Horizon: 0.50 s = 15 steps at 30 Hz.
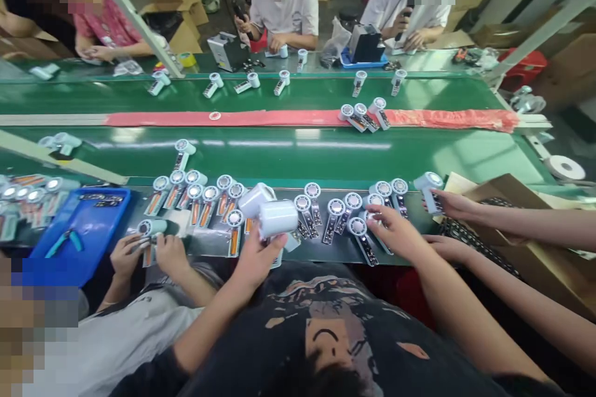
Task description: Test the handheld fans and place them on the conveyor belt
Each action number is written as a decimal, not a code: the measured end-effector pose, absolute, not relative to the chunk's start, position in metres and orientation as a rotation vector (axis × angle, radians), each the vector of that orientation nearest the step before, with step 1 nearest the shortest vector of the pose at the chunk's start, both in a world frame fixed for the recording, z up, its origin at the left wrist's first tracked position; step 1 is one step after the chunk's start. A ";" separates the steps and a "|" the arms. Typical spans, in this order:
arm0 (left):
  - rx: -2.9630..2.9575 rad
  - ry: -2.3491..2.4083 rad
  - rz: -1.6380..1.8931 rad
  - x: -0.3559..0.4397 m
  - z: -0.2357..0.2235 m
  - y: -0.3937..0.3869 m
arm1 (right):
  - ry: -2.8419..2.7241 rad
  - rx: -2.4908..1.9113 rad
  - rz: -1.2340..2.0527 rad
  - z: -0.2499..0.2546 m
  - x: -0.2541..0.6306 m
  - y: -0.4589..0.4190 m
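My left hand [257, 259] is closed around a pale blue-white handheld fan [278, 218], lifted above the bench edge with its round head sideways. Just behind it is a second fan head [255, 200]; I cannot tell whether this hand holds it too. My right hand [395, 231] reaches into the right-hand group, with thumb and fingers curled on a handheld fan [374, 200] whose handle is partly hidden. Nearest to those fingers lies another fan [357, 227], its opened handle showing a circuit board. To the left, several fans [210, 193] have orange parts in their handles.
A co-worker's hands [171, 254] work on a fan at left, beside a blue tray [109, 223] with pliers [69, 242]. At right, another person's hand [449, 203] holds a fan near a cardboard box [526, 198]. Beyond runs a green conveyor [261, 158].
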<state>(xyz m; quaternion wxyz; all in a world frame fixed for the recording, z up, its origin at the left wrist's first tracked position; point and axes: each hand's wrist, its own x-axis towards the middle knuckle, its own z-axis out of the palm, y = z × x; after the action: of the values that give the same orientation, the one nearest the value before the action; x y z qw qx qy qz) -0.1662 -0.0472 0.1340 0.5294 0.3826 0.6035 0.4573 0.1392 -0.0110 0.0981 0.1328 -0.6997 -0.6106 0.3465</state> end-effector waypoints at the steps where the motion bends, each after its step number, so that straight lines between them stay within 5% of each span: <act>1: 0.999 1.426 1.095 -0.162 0.133 -0.044 | -1.836 -1.691 1.158 0.106 0.115 -0.019; 4: 1.247 1.437 1.121 -0.149 0.134 -0.033 | -1.800 -1.031 1.463 0.119 0.042 -0.040; 10: 1.674 1.315 1.048 -0.135 0.153 -0.021 | -1.535 -1.029 1.132 0.120 -0.019 -0.026; 15: 1.826 1.257 1.159 -0.140 0.167 -0.025 | -1.303 -0.988 1.282 0.130 0.004 -0.019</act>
<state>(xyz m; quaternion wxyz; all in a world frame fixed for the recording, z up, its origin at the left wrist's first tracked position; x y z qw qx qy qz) -0.1401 -0.0246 0.1672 0.3145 0.6928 0.4771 0.4398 0.0039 -0.0193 0.1304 0.5072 -0.4099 -0.5403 0.5317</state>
